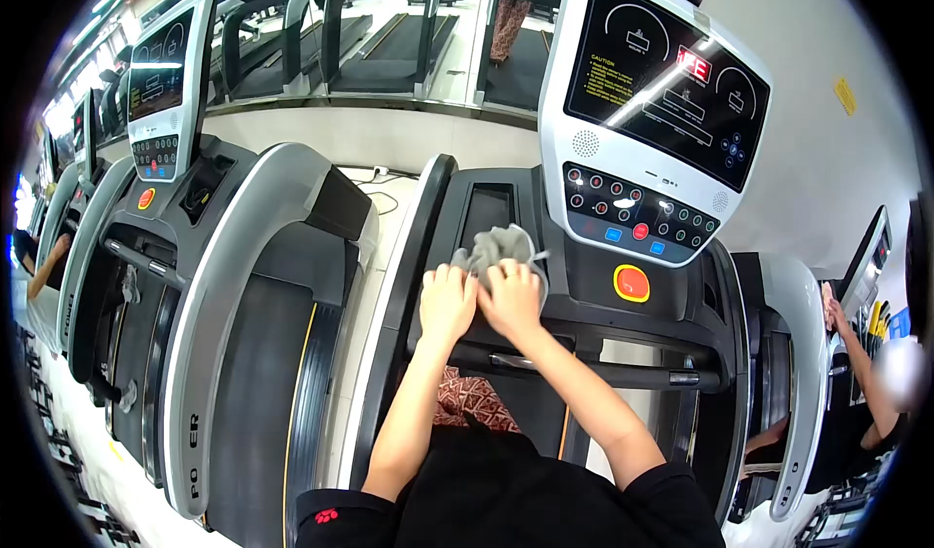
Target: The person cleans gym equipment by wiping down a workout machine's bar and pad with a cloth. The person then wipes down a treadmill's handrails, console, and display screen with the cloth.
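Observation:
A crumpled grey cloth [501,244] is bunched up over the treadmill's front deck, left of its console. My left hand [449,302] has its fingers curled onto the cloth's near left edge. Close beside it, my right hand [513,295] grips the same cloth, with the fingers bent over it. Part of the cloth is hidden under both hands. To the right rises the treadmill console [559,91], its black screen showing red lit characters. A red stop button with a yellow rim [631,282] sits below the console.
A black handlebar [623,375] crosses in front of me. Another treadmill [233,285] stands to the left. At the right, a person in black [856,421] reaches toward another machine's console [868,261]. Behind the machines, a mirror [389,52] reflects more treadmills. A cable [375,178] lies near the wall.

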